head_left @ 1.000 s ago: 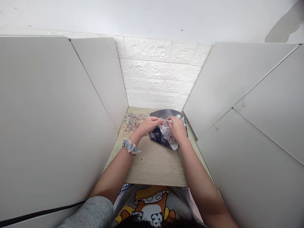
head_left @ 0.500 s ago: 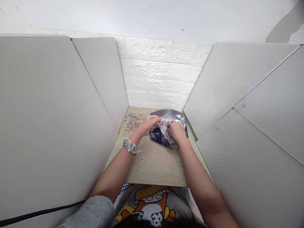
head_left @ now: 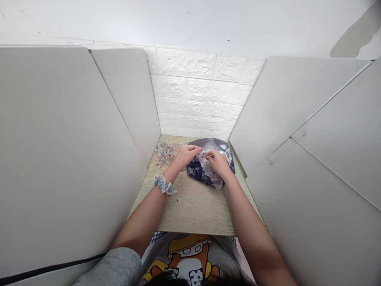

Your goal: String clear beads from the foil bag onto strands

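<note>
Beads point(head_left: 165, 155) beside foil pouch point(head_left: 216, 146); white panels point(head_left: 74, 159) flank board point(head_left: 193, 210).

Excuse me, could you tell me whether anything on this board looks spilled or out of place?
Yes: a few tiny specks, probably stray beads, lie alone on the wooden board, below the left hand, apart from the main scatter of beads.

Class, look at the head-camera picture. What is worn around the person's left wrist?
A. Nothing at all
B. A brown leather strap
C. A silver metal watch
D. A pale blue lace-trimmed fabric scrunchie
D: the pale blue lace-trimmed fabric scrunchie circles the wrist just behind the left hand.
</note>
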Available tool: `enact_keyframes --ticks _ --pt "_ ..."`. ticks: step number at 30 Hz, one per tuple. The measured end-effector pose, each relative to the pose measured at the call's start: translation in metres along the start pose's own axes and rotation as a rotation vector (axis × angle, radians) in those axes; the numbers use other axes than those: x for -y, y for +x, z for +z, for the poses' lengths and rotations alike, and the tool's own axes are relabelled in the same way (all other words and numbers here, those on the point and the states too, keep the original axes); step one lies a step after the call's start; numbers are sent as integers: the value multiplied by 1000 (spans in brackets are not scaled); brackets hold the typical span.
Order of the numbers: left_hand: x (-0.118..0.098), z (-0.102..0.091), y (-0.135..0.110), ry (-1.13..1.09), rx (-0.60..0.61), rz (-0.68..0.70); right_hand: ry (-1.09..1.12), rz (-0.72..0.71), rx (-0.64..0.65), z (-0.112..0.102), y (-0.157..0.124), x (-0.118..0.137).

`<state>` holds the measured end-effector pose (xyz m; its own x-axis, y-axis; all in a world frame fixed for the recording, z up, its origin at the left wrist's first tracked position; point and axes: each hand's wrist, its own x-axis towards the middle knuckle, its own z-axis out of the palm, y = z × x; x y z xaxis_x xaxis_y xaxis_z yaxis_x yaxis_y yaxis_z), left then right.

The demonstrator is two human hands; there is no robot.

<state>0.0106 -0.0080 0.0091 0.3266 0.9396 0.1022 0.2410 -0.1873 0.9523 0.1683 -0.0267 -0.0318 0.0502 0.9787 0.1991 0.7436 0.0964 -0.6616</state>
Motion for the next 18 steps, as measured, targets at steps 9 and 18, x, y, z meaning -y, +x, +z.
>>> enact_keyframes --ticks 9,18 --pt "-1 2 -4 237 -52 133 930 82 42 0 -1 15" --pt "-7 3 -9 352 -139 187 1126 119 82 1 -3 18"
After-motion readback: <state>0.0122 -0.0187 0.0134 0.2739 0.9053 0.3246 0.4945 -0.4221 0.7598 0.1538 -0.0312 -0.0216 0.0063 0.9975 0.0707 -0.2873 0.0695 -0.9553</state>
